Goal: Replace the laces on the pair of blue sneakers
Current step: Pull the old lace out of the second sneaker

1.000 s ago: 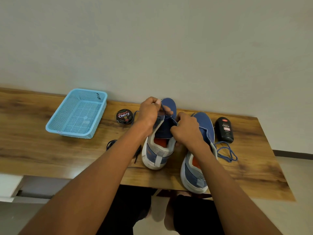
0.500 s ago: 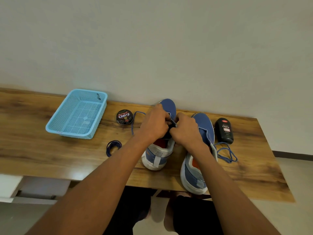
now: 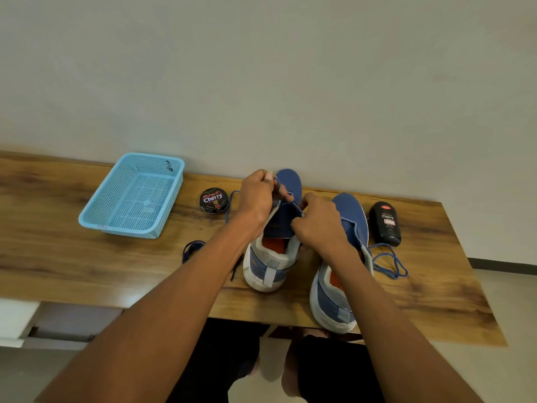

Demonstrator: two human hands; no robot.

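Note:
Two blue sneakers stand on the wooden table (image 3: 58, 257), heels toward me. Over the left sneaker (image 3: 271, 266) my left hand (image 3: 257, 196) pinches a blue lace (image 3: 283, 191) and holds it up above the tongue. My right hand (image 3: 318, 225) grips the right side of that shoe's throat, where the lace runs in. The right sneaker (image 3: 348, 216) stands beside it, partly under my right forearm, with its blue lace (image 3: 389, 261) trailing loose on the table. A dark coiled lace (image 3: 191, 248) lies left of my left forearm.
A light blue plastic basket (image 3: 96, 219) sits at the back left. A round Cherry polish tin (image 3: 214, 200) lies between the basket and the shoes. A black Cherry polish bottle (image 3: 385, 223) lies right of the right sneaker. The wall runs right behind the table.
My left hand has lifted up and to the left, drawing the blue lace up from the left sneaker's throat. My right hand has stayed on the shoe.

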